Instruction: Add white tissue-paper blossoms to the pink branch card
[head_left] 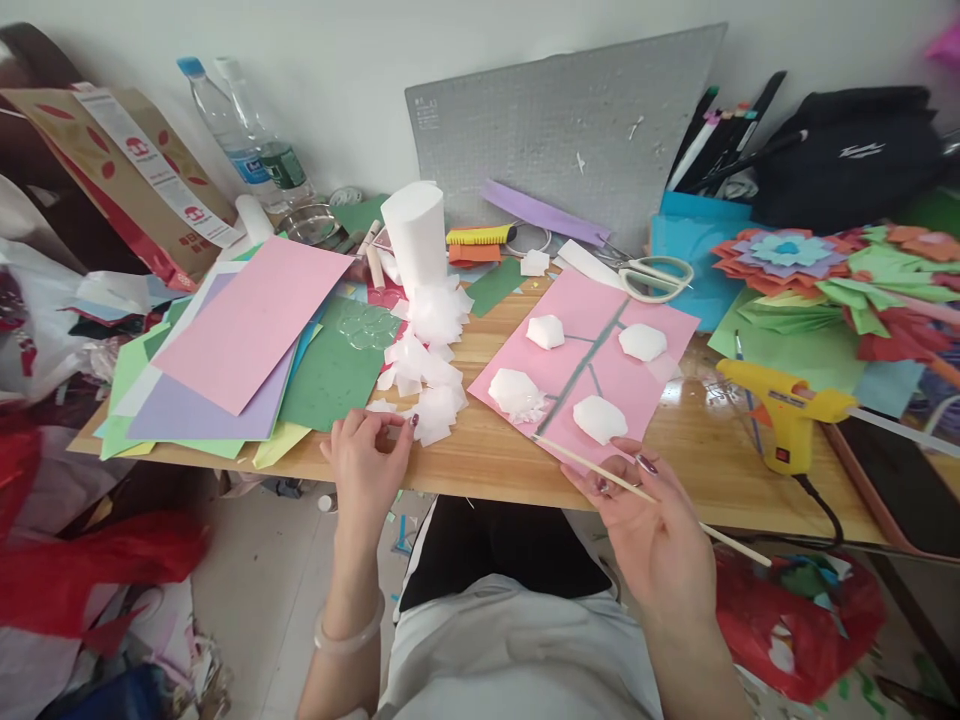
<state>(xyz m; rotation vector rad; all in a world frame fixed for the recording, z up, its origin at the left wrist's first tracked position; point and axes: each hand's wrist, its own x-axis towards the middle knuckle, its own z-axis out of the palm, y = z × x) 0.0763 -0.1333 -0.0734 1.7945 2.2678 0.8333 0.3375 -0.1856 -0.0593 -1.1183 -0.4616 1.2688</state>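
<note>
My right hand (652, 510) holds a thin wooden stick (600, 470) between its fingers, near the lower edge of a pink sheet (517, 345). On that sheet is a grey-green branch line (577, 375) with several white padded shapes (600, 418); the lower-left one has ruffled white bits at its edge. My left hand (367, 450) is at the table's front edge, thumb and fingertips pinched together beside a pile of small white paper squares (437, 412). Whatever lies between those fingertips is too small to make out. A white paper roll (416, 235) stands behind the pile.
Stacked coloured paper (255, 330) covers the left side of the table. A yellow glue gun (787, 405) stands at the right beside a phone (900, 480). Scissors (656, 277) lie behind the pink sheet, and a grey cutting mat (540, 140) leans on the wall. Paper flowers (787, 262) sit far right.
</note>
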